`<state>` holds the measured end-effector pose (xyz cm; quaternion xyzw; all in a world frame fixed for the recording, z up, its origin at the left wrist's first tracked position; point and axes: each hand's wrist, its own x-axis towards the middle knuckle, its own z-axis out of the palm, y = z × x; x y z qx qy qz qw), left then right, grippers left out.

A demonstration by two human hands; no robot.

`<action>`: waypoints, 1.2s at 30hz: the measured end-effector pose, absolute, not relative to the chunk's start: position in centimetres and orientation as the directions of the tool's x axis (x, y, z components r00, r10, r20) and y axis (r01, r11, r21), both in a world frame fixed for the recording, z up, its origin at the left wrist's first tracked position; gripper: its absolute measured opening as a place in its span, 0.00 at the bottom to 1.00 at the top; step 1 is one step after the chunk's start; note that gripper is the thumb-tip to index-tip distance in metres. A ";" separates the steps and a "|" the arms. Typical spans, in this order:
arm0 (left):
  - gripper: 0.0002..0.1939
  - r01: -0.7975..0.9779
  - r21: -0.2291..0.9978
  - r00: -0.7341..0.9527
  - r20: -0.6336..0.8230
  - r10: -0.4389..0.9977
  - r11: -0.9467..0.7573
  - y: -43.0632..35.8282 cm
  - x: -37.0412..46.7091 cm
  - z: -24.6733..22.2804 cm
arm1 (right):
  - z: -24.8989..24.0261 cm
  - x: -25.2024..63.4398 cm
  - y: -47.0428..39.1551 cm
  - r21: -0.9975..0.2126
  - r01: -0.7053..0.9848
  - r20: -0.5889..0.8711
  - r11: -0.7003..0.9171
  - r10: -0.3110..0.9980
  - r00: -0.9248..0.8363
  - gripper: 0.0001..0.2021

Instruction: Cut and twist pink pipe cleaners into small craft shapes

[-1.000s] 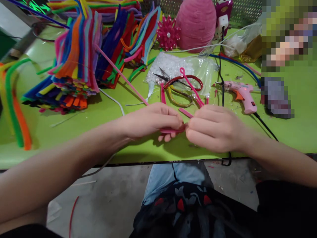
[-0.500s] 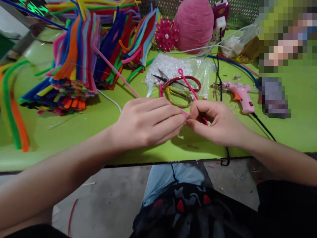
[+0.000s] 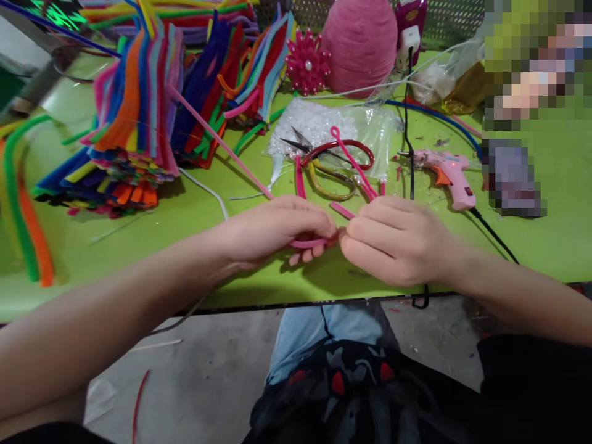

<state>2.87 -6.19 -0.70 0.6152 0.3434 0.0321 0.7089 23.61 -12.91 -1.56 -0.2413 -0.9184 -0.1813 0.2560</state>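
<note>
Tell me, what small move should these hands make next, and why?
Perhaps the right hand should give the pink strip a small twist while the left hand steadies it. The left fingers hold the strip, and the two hands nearly meet at its end. The scissors and glue gun lie unheld, so fingerwork seems fitting, though the right fingertips are hidden.

1. Left hand (image 3: 282,231) pinches a pink pipe cleaner (image 3: 306,244).
2. Right hand (image 3: 398,240), just beside, grips pink strands (image 3: 355,163).
3. Scissors (image 3: 341,147) overlap a bead bag (image 3: 319,120).
4. Glue gun (image 3: 448,169) rests on the green table (image 3: 555,240).
</note>
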 end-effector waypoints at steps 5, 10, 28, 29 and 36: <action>0.07 0.203 0.667 0.808 0.300 0.507 -0.717 -5.7 1.5 -1.4 | -1.7 23.7 -12.7 -0.382 0.566 0.526 0.730 0.676 -0.516 0.08; 0.04 0.165 0.056 0.799 0.578 0.167 -0.985 -6.1 0.8 -1.7 | -1.6 23.6 -12.8 -0.682 0.481 0.372 0.551 0.827 -0.421 0.09; 0.07 0.237 0.576 0.789 0.357 0.501 -0.782 -6.3 1.4 -1.1 | -1.9 23.6 -12.7 -0.476 0.564 0.493 0.675 0.735 -0.465 0.08; 0.07 0.221 0.403 0.802 0.443 0.401 -0.888 -6.3 1.2 -1.1 | -1.9 23.5 -12.7 -0.593 0.537 0.425 0.600 0.800 -0.424 0.08; 0.07 0.307 0.740 0.734 0.216 0.644 -0.599 -7.4 1.8 -0.7 | -1.8 23.2 -13.0 -0.609 0.478 0.445 0.633 0.772 -0.455 0.09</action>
